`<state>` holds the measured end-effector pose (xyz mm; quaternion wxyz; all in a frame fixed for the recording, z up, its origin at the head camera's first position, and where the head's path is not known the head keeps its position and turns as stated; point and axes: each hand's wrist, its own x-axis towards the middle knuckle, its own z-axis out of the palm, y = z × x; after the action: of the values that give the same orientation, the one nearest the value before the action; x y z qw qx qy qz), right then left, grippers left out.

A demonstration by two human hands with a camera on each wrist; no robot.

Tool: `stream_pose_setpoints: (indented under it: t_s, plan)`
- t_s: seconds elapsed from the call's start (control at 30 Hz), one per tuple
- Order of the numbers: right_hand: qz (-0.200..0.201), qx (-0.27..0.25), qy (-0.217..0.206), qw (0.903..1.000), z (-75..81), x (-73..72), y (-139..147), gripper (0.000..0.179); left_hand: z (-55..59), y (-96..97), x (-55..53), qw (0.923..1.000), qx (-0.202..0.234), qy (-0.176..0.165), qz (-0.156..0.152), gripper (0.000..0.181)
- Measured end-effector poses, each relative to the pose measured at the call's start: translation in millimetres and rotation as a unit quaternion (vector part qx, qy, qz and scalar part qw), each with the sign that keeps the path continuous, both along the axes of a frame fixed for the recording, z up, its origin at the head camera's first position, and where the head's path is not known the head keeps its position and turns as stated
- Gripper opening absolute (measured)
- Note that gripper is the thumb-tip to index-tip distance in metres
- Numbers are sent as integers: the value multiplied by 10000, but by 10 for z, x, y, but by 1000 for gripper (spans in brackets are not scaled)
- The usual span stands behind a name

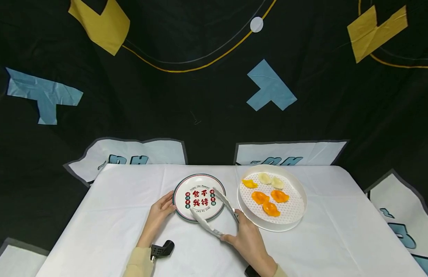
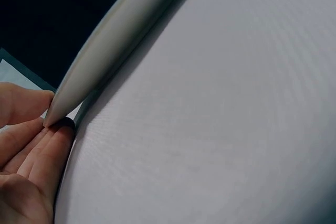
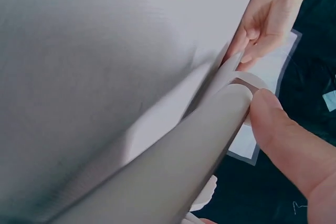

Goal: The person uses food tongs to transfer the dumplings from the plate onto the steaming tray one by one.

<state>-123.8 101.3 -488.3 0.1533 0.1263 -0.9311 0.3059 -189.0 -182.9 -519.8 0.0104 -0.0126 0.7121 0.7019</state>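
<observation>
A round white plate (image 1: 182,195) with a dark rim and red lettering lies on the white table. At its left edge, my left hand (image 1: 159,217) pinches the rim; in the left wrist view the thumb sits above the plate (image 2: 105,45) and the fingers (image 2: 47,150) below. My right hand (image 1: 250,240) holds a pair of tongs (image 1: 207,226) with the arms spread apart. Both tong tips reach over the plate, with nothing between them. The right wrist view shows the thumb (image 3: 283,135) against one tong arm (image 3: 178,156).
Right of the plate stands a round cream tray (image 1: 297,215) with a perforated liner (image 1: 255,202). On it lie orange pieces (image 1: 270,209), a yellow piece (image 1: 249,184) and pale slices (image 1: 264,178). A dark curtain (image 1: 200,104) hangs behind the table (image 1: 338,238).
</observation>
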Motion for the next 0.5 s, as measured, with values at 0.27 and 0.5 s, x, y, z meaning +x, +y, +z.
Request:
stream_pose_setpoints:
  t_s: [0.27, 0.5]
  plan:
    - [194, -111, -210, 9995, 12, 16, 43, 94, 4, -39, 13, 9992, -395, 15, 12, 56]
    - [223, -994, -124, 9947, 211, 4, 231, 66, 118, -62, 110, 9870, -1571, 299, 136, 53]
